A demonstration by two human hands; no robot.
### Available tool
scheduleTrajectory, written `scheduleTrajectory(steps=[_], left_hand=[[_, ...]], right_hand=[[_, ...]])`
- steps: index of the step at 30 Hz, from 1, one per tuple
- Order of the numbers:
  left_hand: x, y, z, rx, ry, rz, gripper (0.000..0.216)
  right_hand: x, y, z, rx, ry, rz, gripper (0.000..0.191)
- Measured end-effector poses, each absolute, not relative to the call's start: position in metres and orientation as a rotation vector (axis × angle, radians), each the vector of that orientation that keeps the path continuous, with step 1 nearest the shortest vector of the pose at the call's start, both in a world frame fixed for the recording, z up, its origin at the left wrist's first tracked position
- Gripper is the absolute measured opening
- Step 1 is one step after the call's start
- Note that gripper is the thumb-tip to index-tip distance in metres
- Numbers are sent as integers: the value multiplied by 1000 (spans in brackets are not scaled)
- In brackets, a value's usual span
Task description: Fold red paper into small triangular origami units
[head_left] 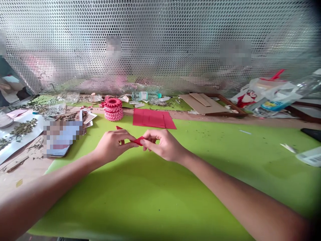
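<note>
Forearms (238,190) reach across a green mat (150,207) toward twelve o'clock, where my left hand (112,145) and right hand (163,145) sit close together, both pinching a red paper strip (138,141) lying crosswise between them.

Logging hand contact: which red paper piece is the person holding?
The small folded red paper strip pinched between the left hand and right hand; the flat red sheet and the stacked folded paper rings lie apart, untouched.
</note>
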State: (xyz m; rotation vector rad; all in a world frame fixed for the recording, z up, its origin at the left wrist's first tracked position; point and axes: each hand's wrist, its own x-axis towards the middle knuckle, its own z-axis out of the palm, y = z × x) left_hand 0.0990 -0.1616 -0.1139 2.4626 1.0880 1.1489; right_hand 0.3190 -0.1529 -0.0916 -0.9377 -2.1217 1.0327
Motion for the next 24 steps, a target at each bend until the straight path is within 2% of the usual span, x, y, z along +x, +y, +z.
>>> scheduleTrajectory(steps=[7,12,17,24], left_hand=[[100,-164,-110,2585,1010,1180,21],[102,-165,-102,2370,1033,995,18],[103,-167,-100,2133,1054,812,22],[103,-168,-94,2125,1043,708,26]], right_hand=[[319,-154,-91,-930,-2120,1059,23],[319,-154,-91,-926,-2148,1048,19],[319,-155,-90,-921,-2216,1104,26],[320,-155,-85,-919,-2169,1258,25]])
